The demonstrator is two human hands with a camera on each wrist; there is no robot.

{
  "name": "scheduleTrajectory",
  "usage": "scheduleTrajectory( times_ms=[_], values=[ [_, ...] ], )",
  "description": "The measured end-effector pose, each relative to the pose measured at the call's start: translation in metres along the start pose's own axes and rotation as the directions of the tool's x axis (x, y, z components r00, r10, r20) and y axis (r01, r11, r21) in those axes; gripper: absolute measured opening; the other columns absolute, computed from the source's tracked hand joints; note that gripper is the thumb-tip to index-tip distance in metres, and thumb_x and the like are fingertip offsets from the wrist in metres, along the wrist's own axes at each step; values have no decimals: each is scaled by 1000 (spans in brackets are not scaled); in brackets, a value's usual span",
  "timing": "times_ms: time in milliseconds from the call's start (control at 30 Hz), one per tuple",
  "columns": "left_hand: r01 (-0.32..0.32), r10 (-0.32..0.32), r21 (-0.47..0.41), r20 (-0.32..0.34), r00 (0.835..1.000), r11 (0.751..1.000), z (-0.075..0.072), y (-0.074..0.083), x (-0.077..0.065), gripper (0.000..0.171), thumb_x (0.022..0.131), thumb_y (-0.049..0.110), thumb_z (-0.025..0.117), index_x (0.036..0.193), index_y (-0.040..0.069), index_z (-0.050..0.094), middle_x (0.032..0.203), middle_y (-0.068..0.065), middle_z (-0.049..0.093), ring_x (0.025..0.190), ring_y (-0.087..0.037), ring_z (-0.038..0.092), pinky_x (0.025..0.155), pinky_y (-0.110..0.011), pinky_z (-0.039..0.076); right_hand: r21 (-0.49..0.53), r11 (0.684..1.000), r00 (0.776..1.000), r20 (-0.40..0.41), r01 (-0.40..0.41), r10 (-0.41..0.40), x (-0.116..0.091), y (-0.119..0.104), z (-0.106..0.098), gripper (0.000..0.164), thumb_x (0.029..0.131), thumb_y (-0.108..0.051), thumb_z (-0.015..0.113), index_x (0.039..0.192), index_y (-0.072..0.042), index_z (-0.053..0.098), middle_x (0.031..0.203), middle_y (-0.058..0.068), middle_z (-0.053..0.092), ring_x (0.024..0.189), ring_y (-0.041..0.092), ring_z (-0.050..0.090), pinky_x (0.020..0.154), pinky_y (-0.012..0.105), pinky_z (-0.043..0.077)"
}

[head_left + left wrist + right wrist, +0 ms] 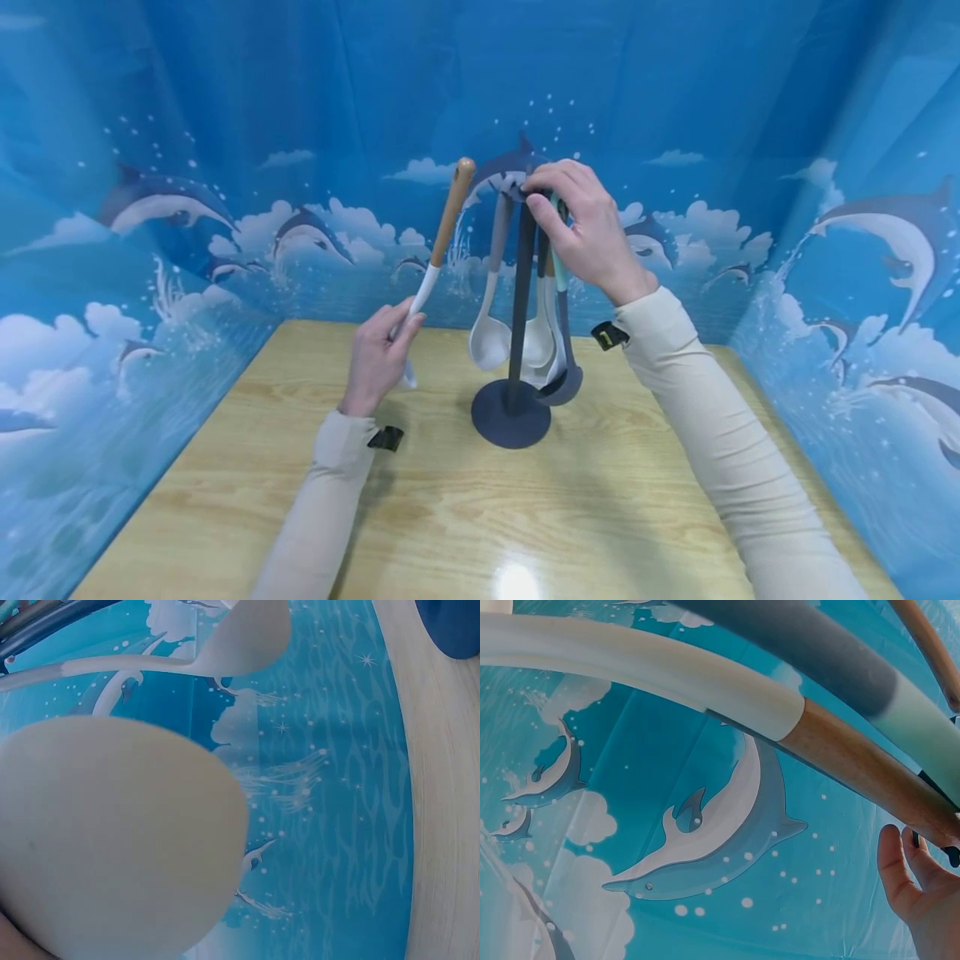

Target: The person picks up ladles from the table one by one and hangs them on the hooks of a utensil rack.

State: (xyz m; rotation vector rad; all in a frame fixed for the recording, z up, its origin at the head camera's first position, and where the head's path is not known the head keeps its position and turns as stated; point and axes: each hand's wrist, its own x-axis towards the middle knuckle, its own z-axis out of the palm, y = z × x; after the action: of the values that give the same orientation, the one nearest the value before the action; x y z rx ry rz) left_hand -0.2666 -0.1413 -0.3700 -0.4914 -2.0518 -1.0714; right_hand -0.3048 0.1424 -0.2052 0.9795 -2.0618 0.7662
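Observation:
My left hand point(381, 350) grips a white spoon point(424, 287) by its shaft, with the brown wooden handle point(452, 212) slanting up. In the left wrist view, its broad rounded white head point(120, 840) fills the lower left, blurred and close. My right hand point(588, 225) holds the top of a dark utensil stand point(521, 308), its thumb and fingers bent about the hooks; the exact contact is partly hidden. Below that hand hang several utensils, among them a white ladle with a grey handle point(491, 337) and a dark ladle point(564, 379).
The stand's round dark base point(510, 429) rests on a wood-grain table point(450, 508). Blue dolphin-print curtains point(360, 100) enclose the back and both sides. In the right wrist view, a wooden handle point(862, 761) and a mint-green handle point(919, 739) run close to the hand.

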Motion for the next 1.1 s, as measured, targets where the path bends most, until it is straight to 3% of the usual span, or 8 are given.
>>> scheduleTrajectory(
  times_ms=[333, 600, 1100],
  values=[
    [7, -5, -50, 34, 999, 999, 4, 5, 0, 30, 96, 20, 65, 125, 13, 69, 75, -5, 60, 56, -11, 41, 45, -22, 35, -5, 1000, 1000, 12, -3, 3, 0, 0, 0, 34, 103, -35, 48, 118, -11, 66, 126, 6, 61, 130, 21, 46, 114, 40, 33],
    [1, 1, -28, 79, 997, 1000, 6, 9, 3, 32, 97, 22, 62, 128, 14, 67, 74, -5, 59, 56, -12, 40, 47, -24, 34, -11, 1000, 1000, 10, 2, -2, 0, 0, 0, 34, 103, -35, 47, 119, -11, 66, 126, 6, 61, 129, 22, 46, 113, 40, 33],
    [46, -45, 0, 185, 982, 999, 9, 7, 3, 34, 99, 26, 59, 130, 15, 65, 76, -3, 55, 58, -14, 41, 50, -27, 37, -13, 1000, 1000, 13, 1, -1, 0, -1, -1, 35, 104, -36, 47, 119, -10, 66, 126, 7, 61, 130, 22, 46, 113, 40, 33]
  ],
)
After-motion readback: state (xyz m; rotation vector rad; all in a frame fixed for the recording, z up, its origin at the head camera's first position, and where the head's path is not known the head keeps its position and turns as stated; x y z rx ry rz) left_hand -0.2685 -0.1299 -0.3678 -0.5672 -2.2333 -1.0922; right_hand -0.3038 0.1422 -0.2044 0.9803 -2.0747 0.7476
